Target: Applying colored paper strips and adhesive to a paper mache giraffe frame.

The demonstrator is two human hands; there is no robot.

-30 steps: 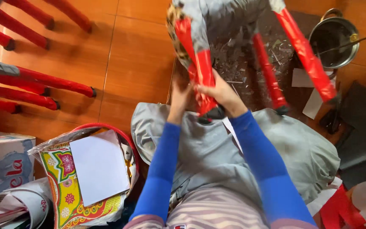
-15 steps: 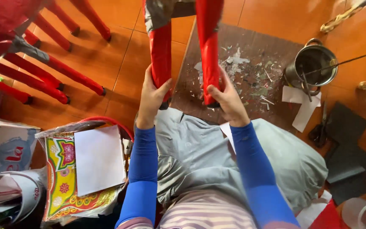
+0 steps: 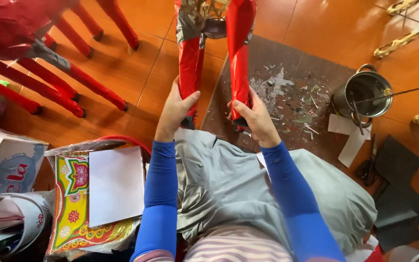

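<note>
Grey cloth (image 3: 229,184) covers the lap. Left hand (image 3: 175,109) grasps one red foil-wrapped leg (image 3: 190,63); right hand (image 3: 255,116) grasps the other red leg (image 3: 240,53), both held upright above the dark board (image 3: 292,63). Beyond: metal pot (image 3: 367,92).

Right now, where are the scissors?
In the head view, the black scissors lie on the floor at the right, below the metal pot, between white paper scraps and dark sheets.

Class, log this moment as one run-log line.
left hand: grips left red leg | right hand: grips right red leg | nearby: metal pot, scissors
</note>
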